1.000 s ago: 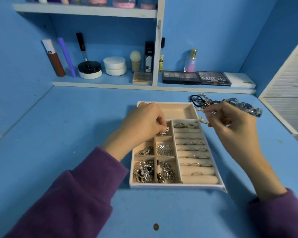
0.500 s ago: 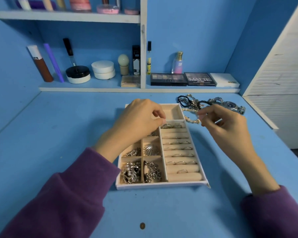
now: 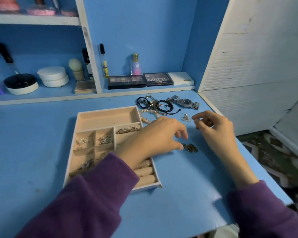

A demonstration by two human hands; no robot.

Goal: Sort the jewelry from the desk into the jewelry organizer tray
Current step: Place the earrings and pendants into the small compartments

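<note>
Your left hand (image 3: pixel 155 138) has come off the small compartments and crossed to the right, out past the tray's edge onto the desk (image 3: pixel 33 143). Your right hand has let go of the bead bracelet.

Far left on the low shelf, a white jar (image 3: pixel 52 76) sits back against the wall. Next comes the jewelry organizer tray (image 3: pixel 107 119), lying flat on the desk. Its long top compartment is bare, the small squares below hold silver pieces (image 3: pixel 105 139), and a few rings (image 3: pixel 127 130) sit in the top ring slot. Your purple sleeve and forearm cover the lower ring rolls.

Your left hand reaches over the tray's right rim with its fingers loosely spread and hanging down, gripping nothing. The thumb tip is right against a small dark chain piece (image 3: pixel 190 148) that lies on the desk, well outside the tray.

Behind that hand, the bead bracelet (image 3: pixel 147 117) rests just beside the tray's top right corner. Tangled black cord bracelets (image 3: pixel 155 104) lie heaped behind it. A small drop earring (image 3: pixel 185 117) lies alone on the desk, and a silver watch (image 3: pixel 186 102) rests at the back near the white panel.

Your right hand (image 3: pixel 215 127) hovers just right of the earring. Its fingers are curled, with fingertip and thumb drawn close. I can't tell whether anything is pinched between them.
</note>
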